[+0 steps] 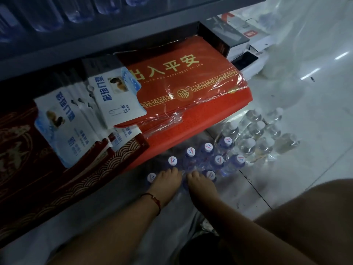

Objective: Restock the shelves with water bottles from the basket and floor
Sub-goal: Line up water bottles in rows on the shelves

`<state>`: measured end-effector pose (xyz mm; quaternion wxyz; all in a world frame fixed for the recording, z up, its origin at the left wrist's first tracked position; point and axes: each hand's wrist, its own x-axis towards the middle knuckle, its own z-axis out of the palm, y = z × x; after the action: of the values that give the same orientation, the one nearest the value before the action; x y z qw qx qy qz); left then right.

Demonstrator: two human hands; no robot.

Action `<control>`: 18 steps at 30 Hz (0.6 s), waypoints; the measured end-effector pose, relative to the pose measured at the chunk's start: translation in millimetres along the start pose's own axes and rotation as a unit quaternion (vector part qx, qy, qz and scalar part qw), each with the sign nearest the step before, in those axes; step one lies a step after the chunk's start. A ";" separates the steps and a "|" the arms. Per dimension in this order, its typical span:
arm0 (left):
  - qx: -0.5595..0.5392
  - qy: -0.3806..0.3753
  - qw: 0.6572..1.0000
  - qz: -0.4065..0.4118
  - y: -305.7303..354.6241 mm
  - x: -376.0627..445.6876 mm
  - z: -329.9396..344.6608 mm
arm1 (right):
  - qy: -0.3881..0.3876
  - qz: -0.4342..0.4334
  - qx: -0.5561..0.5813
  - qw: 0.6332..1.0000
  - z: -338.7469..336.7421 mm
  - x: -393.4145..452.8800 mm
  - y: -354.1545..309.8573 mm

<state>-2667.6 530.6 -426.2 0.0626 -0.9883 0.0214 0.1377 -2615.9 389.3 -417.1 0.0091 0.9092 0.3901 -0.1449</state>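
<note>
A shrink-wrapped pack of blue-tinted water bottles [207, 153] with white logo caps stands on the floor under the shelf's edge. Both my hands reach down onto its near side, close together. My left hand [167, 181], with a red cord on the wrist, has its fingers curled down into the plastic between the caps. My right hand [200, 185] is curled the same way just beside it; the fingertips of both are hidden. A second pack of clear bottles [256, 131] with plain white caps stands right behind the blue one. More bottles [76, 14] line the upper shelf, blurred.
A red doormat wrapped in plastic [191, 83] overhangs the low shelf above the bottles. White packets [63, 119] and a dark red mat [28, 169] lie to its left. Boxes [238, 41] sit on the floor at the back right. My knee [315, 217] is at the right.
</note>
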 end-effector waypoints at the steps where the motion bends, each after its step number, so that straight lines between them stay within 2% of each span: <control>1: 0.000 0.003 1.000 -0.001 -0.8 -3.0 -2.2 | -0.018 -0.003 0.011 1.000 -6.9 0.1 -0.2; 5: 0.000 0.022 0.999 0.026 -11.6 -23.0 -15.0 | -0.050 0.017 0.017 0.998 -27.5 1.7 2.0; 8: 0.008 0.085 0.994 0.069 -31.4 -47.9 -56.5 | -0.077 -0.013 0.107 0.991 -74.1 0.7 1.1; 11: 0.037 0.088 0.990 0.108 -51.9 -78.4 -119.5 | -0.076 -0.087 0.241 0.964 -142.5 -19.1 6.8; 13: -0.039 0.103 0.991 0.082 -63.5 -100.4 -159.7 | -0.069 -0.113 0.339 0.931 -191.5 -40.9 7.6; 14: -0.115 0.122 0.985 0.040 -68.9 -110.8 -177.8 | -0.070 -0.111 0.406 0.905 -211.7 -51.6 5.8; 15: -0.207 0.137 0.969 -0.002 -71.3 -121.5 -194.8 | -0.066 -0.110 0.471 0.873 -230.0 -61.3 2.8; 16: -0.311 0.162 0.936 -0.034 -70.7 -133.0 -213.1 | -0.057 -0.108 0.532 0.838 -244.4 -68.0 -1.2; 18: -0.454 0.255 0.851 -0.068 -69.3 -148.3 -243.1 | -0.030 -0.101 0.632 0.768 -269.4 -75.8 -13.6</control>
<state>-2740.6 571.6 -145.3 -0.3911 -0.9062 -0.0951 -0.1298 -2606.0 380.1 -137.2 -0.5704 0.6602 0.2999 -0.3859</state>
